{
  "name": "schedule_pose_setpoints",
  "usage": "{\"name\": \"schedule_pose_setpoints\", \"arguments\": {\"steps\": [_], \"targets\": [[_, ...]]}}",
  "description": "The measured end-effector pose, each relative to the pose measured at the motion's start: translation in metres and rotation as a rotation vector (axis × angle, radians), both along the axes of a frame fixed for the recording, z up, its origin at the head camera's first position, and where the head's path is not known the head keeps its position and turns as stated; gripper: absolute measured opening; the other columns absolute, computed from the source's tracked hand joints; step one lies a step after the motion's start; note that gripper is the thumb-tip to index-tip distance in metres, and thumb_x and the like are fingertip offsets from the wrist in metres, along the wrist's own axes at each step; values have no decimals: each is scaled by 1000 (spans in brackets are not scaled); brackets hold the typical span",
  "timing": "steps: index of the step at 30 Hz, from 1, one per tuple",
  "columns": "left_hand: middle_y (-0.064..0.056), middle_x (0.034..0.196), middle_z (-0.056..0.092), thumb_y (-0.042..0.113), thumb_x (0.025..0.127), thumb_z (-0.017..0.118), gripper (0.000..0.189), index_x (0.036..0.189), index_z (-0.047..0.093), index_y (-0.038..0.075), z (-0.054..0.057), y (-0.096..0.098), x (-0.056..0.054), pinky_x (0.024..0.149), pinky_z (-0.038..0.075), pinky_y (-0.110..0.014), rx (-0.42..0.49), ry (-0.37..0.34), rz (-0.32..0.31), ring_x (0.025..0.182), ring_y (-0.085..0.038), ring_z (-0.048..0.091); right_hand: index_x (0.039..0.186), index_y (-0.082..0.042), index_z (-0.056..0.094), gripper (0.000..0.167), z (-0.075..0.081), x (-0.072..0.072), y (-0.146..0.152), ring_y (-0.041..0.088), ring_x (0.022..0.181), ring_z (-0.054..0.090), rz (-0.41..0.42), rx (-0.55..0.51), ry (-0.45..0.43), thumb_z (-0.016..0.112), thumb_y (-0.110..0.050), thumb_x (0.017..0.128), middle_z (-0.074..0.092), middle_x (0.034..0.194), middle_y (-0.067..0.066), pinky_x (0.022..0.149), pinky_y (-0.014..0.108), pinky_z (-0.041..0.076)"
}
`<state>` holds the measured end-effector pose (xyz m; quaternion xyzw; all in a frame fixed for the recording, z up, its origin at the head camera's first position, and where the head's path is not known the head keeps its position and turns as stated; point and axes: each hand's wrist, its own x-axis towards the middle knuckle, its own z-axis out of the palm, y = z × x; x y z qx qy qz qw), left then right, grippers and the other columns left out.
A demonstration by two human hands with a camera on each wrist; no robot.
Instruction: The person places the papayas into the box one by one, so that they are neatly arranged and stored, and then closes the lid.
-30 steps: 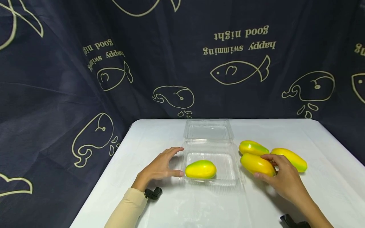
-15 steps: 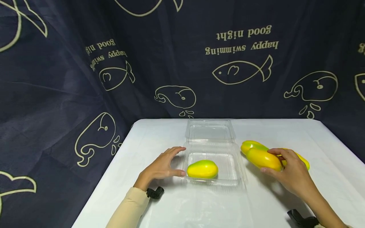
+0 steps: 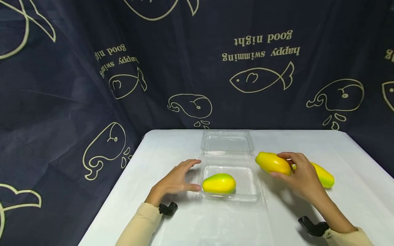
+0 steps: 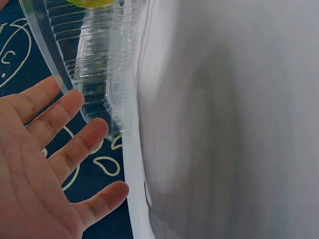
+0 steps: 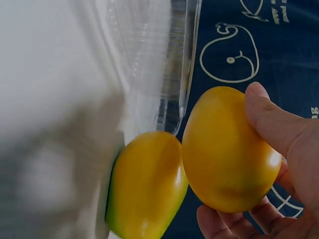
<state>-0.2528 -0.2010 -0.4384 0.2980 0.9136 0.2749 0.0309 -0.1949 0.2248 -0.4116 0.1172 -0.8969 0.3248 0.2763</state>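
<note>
My right hand [image 3: 303, 174] grips a yellow papaya [image 3: 272, 163] above the table, thumb on one side and fingers on the other. Another papaya [image 3: 323, 176] lies just right of that hand. In the right wrist view a papaya [image 5: 147, 189] lies beside the held one. Most of the far papaya is hidden in the head view. A clear plastic clamshell box [image 3: 247, 181] stands with its lid folded back; one yellow-green papaya [image 3: 219, 183] lies in its front left part. My left hand [image 3: 175, 179] is at the box's left side, fingers spread, fingertips at the rim.
The box's clear lid [image 3: 227, 141] lies flat toward the back of the white-covered table [image 3: 197, 222]. A dark blue curtain [image 3: 184, 61] with fish and whale drawings hangs behind and to the left. Both wrists wear black cameras.
My right hand has lifted a papaya off the table, moving it slightly right at first, then back left and farther away. My left hand keeps its place beside the box.
</note>
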Motion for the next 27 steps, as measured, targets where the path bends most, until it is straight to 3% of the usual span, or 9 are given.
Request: {"name": "schedule_pose_setpoints", "arguments": {"steps": [6,10,18,22,27], "targets": [[9,157,40,69,75,74,93,154,33,39,-3,-1,1,115,34,-57,1,10,-3,144,-21,40,121,-6,65,64,3,-8,-12,28,98,60,35,5,-75,94,-25,67,61,113,14,75,10,41],[9,157,40,68,75,75,93,154,34,39,-3,-1,0,116,33,-56,6,8,1,144,-20,39,122,-7,65,63,6,-13,-20,28,100,60,51,12,-98,94,-26,69,61,113,14,77,16,44],[7,157,41,67,74,76,96,154,38,30,-1,1,-1,115,33,-57,4,22,2,144,-21,40,122,-8,65,63,14,-24,-38,29,99,60,103,32,-134,94,-26,68,62,116,15,82,41,48],[6,156,42,67,74,76,98,154,39,25,-1,1,-1,115,33,-57,5,25,-1,144,-22,40,122,-8,65,64,16,-30,-48,30,100,61,134,33,-147,94,-26,68,62,116,15,84,45,50],[9,156,41,68,74,76,96,154,38,32,-1,1,0,115,33,-56,0,20,8,144,-19,40,125,-8,64,64,21,-36,-64,30,106,60,180,39,-204,92,-25,71,61,121,15,89,47,51]]}}
